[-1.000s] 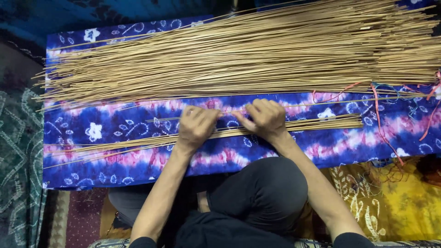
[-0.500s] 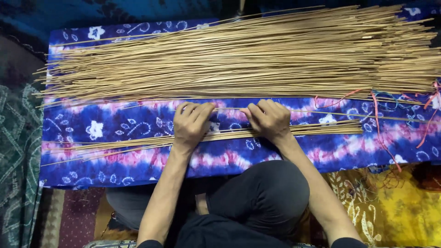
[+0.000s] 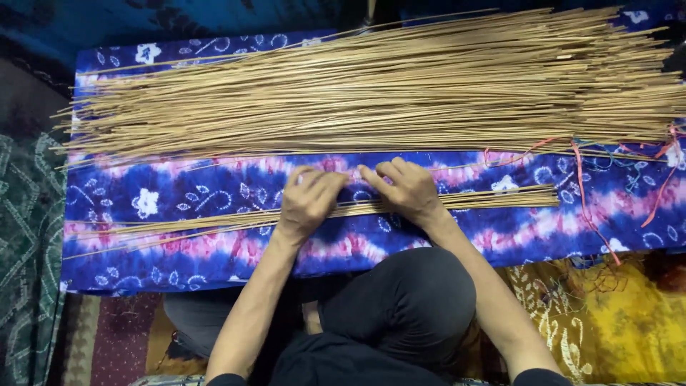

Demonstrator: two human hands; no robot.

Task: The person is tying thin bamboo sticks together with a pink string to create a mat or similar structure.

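Hands point(image 3: 357, 193) nearer together, stick point(image 3: 464, 166) tilted — thin bundle point(image 3: 493, 198) unmoved

A patterned cloth point(image 3: 179, 193) is lying across the scene from left to right, and everything else is sitting on it. The large pile of thin sticks point(image 3: 371, 86) is stretching along its far half, running left to right. A small row of sticks point(image 3: 493, 198) is lying nearer, parallel to the pile and apart from it, reaching from the cloth's left edge to right of centre. The left hand point(image 3: 307, 202) and the right hand point(image 3: 401, 189) are resting side by side on this near row, at the middle. Loose ribbon strips point(image 3: 582, 186) are trailing at the right, from the pile toward the near edge. The person's bent knee point(image 3: 407, 300) is sitting nearest, just below the hands
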